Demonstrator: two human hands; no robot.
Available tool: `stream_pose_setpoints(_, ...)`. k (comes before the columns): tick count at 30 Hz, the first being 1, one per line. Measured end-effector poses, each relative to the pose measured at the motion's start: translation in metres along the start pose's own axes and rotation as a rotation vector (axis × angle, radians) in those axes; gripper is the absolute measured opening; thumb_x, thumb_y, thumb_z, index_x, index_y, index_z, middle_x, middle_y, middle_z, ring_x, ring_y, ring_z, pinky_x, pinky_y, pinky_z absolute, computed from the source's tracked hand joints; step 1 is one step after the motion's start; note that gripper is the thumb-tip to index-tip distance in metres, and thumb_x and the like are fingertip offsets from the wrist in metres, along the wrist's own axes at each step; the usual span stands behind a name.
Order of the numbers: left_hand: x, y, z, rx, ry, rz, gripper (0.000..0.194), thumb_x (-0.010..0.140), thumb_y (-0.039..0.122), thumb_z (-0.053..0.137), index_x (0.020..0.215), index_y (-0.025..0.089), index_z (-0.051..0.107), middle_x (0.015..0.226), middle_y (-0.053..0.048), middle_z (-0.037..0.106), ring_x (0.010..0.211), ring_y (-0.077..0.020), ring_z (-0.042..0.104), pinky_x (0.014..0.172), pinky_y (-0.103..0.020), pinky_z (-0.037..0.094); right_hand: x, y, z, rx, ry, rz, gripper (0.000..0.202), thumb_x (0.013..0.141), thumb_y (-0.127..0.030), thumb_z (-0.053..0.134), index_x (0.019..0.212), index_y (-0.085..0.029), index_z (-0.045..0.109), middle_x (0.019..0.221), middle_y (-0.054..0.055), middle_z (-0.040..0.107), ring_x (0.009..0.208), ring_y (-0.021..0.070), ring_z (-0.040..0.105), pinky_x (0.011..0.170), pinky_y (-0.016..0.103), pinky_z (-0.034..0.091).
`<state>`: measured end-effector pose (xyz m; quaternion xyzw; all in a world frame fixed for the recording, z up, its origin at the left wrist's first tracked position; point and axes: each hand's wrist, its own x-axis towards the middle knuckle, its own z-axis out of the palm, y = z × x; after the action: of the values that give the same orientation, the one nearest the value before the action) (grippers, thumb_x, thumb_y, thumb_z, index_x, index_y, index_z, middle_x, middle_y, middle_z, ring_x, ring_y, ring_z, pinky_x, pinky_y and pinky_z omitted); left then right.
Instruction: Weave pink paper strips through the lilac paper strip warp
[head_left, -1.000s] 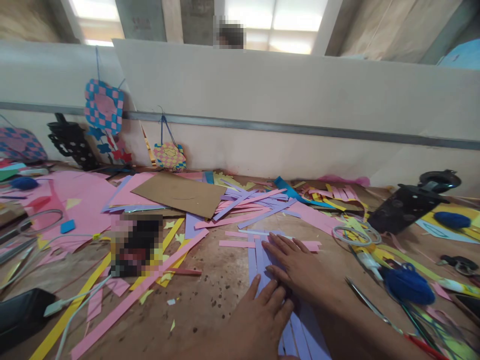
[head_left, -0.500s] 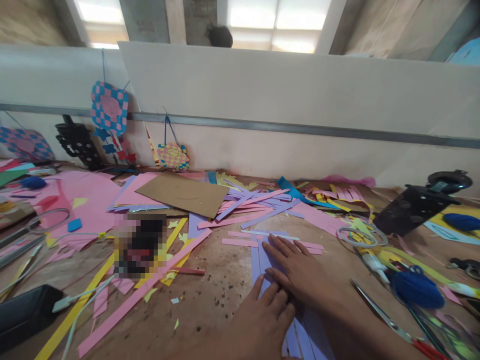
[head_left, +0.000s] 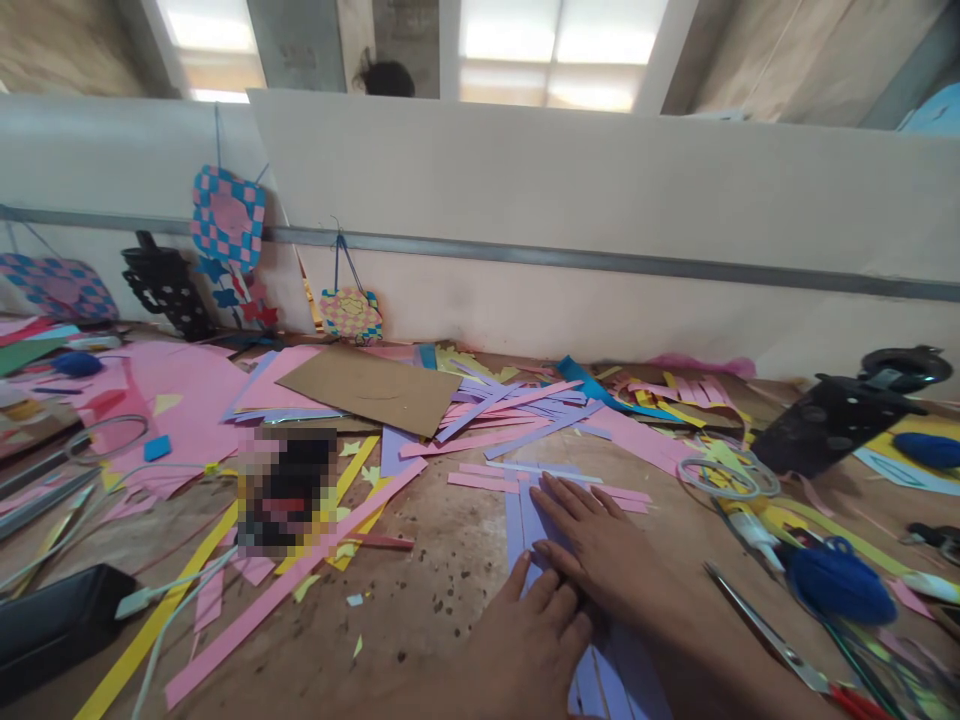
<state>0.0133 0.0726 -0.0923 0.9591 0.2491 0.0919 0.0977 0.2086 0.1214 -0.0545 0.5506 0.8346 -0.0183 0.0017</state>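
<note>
2 black cups stand against the white partition [head_left: 562, 190]: a spotted left-hand cup [head_left: 174, 292] and a right-hand cup [head_left: 806, 425] with a dark lid. The lids hide what is inside. A small white bottle [head_left: 754, 535] lies beside a ball of blue yarn [head_left: 841, 580]; any print on it is too blurred to read.

The left hand [head_left: 536, 625] and right hand [head_left: 592, 540] lie palm down, close together, on purple strips [head_left: 516, 525] set lengthwise on the table [head_left: 420, 600]. Their fingers are apart and clamped on nothing. Pink strips [head_left: 480, 480] cross the purple ones at the far end.

Just beyond, a heap of loose strips [head_left: 517, 395] and a sheet of cardboard [head_left: 371, 390] crowd the table. Red-handled scissors [head_left: 772, 635] lie near the right forearm.
</note>
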Motion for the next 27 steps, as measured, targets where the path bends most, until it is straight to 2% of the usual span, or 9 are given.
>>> stream_pose_setpoints(5,-0.002,0.0,-0.004,0.006,0.003,0.008,0.092,0.102,0.081,0.024,0.157,0.011,0.047,0.163,-0.018,0.046,0.158,-0.0342,0.029,0.13,-0.051,0.013,0.002,-0.005,-0.008,0.006,-0.012,0.013,0.064,0.103,-0.051,0.054,0.161,-0.024,0.046,0.169,0.011,0.036,0.155,0.0349,0.036,0.125,0.064,0.027)
stream_pose_setpoints(9,-0.002,0.0,-0.004,0.021,-0.008,0.014,0.092,0.103,0.079,0.026,0.158,0.008,0.045,0.168,-0.019,0.037,0.16,-0.0372,0.023,0.13,-0.054,0.015,0.007,-0.011,-0.011,-0.003,-0.004,-0.032,0.064,0.105,-0.049,0.052,0.163,-0.027,0.041,0.171,0.009,0.031,0.157,0.0321,0.033,0.126,0.062,0.027)
stream_pose_setpoints(12,-0.001,-0.001,-0.004,0.014,-0.013,0.012,0.091,0.102,0.08,0.028,0.154,0.009,0.051,0.166,-0.02,0.041,0.158,-0.039,0.027,0.13,-0.057,0.013,0.013,-0.018,-0.014,0.003,-0.036,-0.051,0.061,0.106,-0.048,0.05,0.163,-0.026,0.042,0.172,0.009,0.03,0.158,0.0303,0.03,0.127,0.06,0.027)
stream_pose_setpoints(15,0.0,-0.001,-0.005,-0.018,-0.01,0.015,0.093,0.101,0.081,0.026,0.156,0.009,0.048,0.164,-0.02,0.044,0.155,-0.038,0.034,0.13,-0.057,0.01,0.015,-0.019,-0.018,0.018,-0.051,-0.037,0.062,0.106,-0.049,0.052,0.162,-0.026,0.043,0.171,0.009,0.032,0.158,0.0306,0.03,0.127,0.06,0.026)
stream_pose_setpoints(20,-0.001,0.0,-0.007,-0.099,-0.011,-0.002,0.094,0.102,0.081,0.025,0.16,0.01,0.041,0.17,-0.019,0.033,0.161,-0.0347,0.023,0.131,-0.057,0.01,-0.001,0.007,-0.021,0.036,-0.018,0.026,0.061,0.106,-0.051,0.05,0.162,-0.029,0.043,0.171,0.011,0.034,0.157,0.0315,0.033,0.126,0.061,0.027)
stream_pose_setpoints(23,-0.003,0.0,-0.011,-0.164,-0.03,-0.001,0.091,0.103,0.079,0.025,0.166,0.013,0.031,0.173,-0.017,0.024,0.162,-0.0323,0.017,0.131,-0.058,0.008,-0.014,0.026,-0.017,0.003,-0.044,0.074,0.062,0.106,-0.055,0.049,0.161,-0.028,0.045,0.17,0.012,0.033,0.156,0.0336,0.035,0.125,0.061,0.028)
stream_pose_setpoints(27,-0.004,0.001,-0.015,-0.19,-0.053,-0.002,0.09,0.104,0.077,0.025,0.167,0.013,0.026,0.174,-0.017,0.019,0.163,-0.0314,0.011,0.131,-0.058,0.006,-0.018,0.031,-0.011,-0.041,-0.064,0.062,0.061,0.106,-0.054,0.049,0.162,-0.03,0.043,0.172,0.01,0.029,0.158,0.0306,0.03,0.127,0.06,0.026)
